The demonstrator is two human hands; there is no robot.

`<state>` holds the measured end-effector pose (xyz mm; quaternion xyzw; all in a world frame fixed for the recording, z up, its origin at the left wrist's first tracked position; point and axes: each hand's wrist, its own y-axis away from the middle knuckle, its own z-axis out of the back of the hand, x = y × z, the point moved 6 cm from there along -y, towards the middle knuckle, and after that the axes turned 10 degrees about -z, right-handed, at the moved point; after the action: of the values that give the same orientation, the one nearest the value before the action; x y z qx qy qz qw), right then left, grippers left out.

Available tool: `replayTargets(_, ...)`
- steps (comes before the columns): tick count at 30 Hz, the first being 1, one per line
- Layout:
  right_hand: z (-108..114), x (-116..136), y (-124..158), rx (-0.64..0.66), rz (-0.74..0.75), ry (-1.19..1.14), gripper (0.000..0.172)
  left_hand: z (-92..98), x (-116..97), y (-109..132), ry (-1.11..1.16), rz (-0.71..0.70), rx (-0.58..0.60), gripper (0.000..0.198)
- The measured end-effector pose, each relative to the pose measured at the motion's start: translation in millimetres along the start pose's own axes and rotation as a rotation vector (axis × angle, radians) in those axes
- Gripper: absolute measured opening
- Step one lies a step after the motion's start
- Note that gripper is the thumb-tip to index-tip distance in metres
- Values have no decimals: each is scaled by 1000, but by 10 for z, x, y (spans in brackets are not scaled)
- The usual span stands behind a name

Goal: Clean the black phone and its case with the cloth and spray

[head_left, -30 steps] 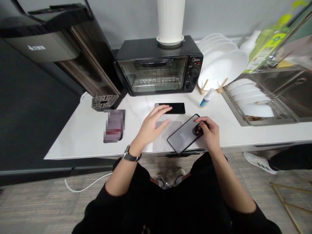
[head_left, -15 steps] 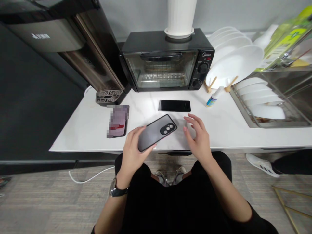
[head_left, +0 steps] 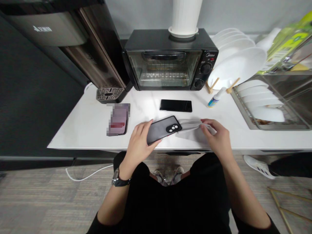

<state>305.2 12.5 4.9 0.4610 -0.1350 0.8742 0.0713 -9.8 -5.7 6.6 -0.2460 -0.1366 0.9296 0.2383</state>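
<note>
Plainly, hands apart near centre of frame, phone case (head_left: 159,130) between them. Left hand (head_left: 138,139) clamped on case's lower-left end, camera cutouts pointing right. Right hand (head_left: 219,135), right of centre, pinching thin pale film (head_left: 190,125) that reaches left to cutout end. Black phone (head_left: 175,105) flat on white counter (head_left: 146,107), just above case in frame.

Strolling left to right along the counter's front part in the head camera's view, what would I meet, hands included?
Pixelated item → left hand → phone case → thin grey sheet → right hand → bowls.
</note>
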Motion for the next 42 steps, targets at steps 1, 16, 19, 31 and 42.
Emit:
replayTargets(1, 128, 17, 6, -97, -23, -70, 20, -44, -31, -67, 1, -15, 5, 82)
replayTargets(16, -615, 344, 98, 105, 365, 377, 35, -240, -73, -313, 177, -82, 105, 100)
replayTargets(19, -697, 419, 224, 76, 375, 441, 39, -267, -103, -331, 187, -80, 105, 106)
replayTargets(31, -1005, 702, 548, 402, 548, 329, 38, -300, -95, -311, 116, -94, 143, 97)
replayTargets(42, -760, 444, 256, 48, 393, 525, 48, -278, -126, -321, 170, -91, 144, 106)
